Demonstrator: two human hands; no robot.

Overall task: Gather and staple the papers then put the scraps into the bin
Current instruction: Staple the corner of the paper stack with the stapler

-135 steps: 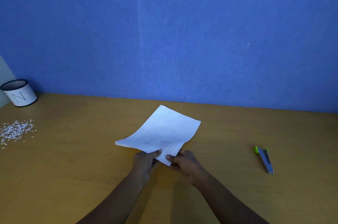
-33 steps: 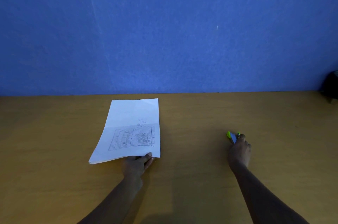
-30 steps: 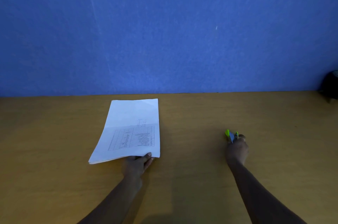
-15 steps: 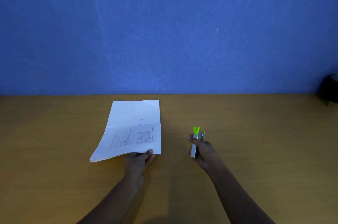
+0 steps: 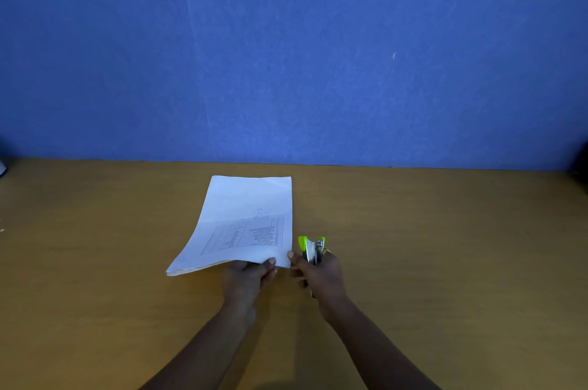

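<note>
A stack of white papers point(image 5: 245, 217) with a printed table lies on the wooden desk point(image 5: 445, 246), squared up and pointing away from me. My left hand point(image 5: 249, 276) pinches the stack's near edge, thumb on top, lifting that edge slightly. My right hand point(image 5: 318, 275) grips a grey stapler point(image 5: 311, 249) with lime-green tips, its nose pointing away from me, right beside the stack's near right corner. The bin and the scraps are out of view.
A blue wall point(image 5: 286, 55) closes off the back of the desk. A dark object point(image 5: 582, 163) shows at the far right edge and a pale object point(image 5: 2, 168) at the far left edge.
My right hand picked the stapler up from the desk on the right and carried it left to the stack's near right corner. My left hand kept holding the papers.
</note>
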